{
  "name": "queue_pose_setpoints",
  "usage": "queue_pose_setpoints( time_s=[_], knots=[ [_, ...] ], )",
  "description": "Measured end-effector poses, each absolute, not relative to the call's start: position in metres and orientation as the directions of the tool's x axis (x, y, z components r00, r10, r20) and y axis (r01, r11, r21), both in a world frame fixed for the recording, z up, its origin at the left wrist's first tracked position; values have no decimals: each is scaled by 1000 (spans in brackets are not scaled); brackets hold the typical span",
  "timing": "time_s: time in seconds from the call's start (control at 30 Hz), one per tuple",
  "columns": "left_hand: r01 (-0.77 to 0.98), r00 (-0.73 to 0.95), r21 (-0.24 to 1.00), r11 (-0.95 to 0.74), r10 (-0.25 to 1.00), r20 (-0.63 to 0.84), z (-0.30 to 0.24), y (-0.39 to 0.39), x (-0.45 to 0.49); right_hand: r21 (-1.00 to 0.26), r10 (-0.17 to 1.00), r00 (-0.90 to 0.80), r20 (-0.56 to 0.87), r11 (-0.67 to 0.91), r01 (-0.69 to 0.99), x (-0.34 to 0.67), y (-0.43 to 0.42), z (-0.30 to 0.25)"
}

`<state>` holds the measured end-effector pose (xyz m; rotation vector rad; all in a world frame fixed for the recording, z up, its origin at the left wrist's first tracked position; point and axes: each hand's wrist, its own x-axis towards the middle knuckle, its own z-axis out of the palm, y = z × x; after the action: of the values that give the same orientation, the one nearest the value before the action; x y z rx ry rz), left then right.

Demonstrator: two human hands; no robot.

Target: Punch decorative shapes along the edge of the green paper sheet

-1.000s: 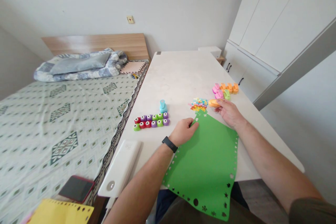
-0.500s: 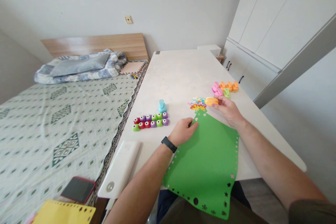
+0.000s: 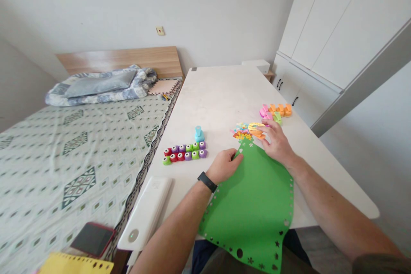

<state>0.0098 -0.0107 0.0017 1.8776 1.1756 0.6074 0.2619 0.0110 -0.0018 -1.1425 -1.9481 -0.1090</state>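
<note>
A green craft sheet with shapes punched along its edges lies over the table's front and hangs down toward my lap. My left hand pinches its left edge near the far corner, thumb on top. In my right hand is a yellow-orange craft punch, tilted and held by the fingers just beyond that far corner. Beside the punch lies a heap of small colourful cut-outs. Whether the punch touches the sheet I cannot tell.
Several small punches stand in two rows on the left, a light-blue punch behind them. Pink, orange and green punches are at right. A white rectangular device lies at the table's left edge, near a bed.
My right hand has turned the punch and brought it slightly left and down, closer to the sheet's far corner. My left hand keeps its pinch on the sheet. The view has shifted a little.
</note>
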Motion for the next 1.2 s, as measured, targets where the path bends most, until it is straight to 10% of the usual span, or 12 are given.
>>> queue_pose_setpoints(
  time_s=[0.47,0.67,0.8,1.2],
  knots=[
    [496,449,840,-219,893,-32,3,-11,10,-398,738,-182,649,534,746,258,6,4],
    [513,453,828,-226,891,-38,4,-12,10,-775,943,185,277,105,624,256,11,3],
    [514,450,829,-223,892,-39,5,-12,11,-731,952,288,105,-122,671,266,18,-1],
    [506,444,836,-215,895,-39,7,-12,10,-808,946,319,52,-148,570,278,21,-3]
  ],
)
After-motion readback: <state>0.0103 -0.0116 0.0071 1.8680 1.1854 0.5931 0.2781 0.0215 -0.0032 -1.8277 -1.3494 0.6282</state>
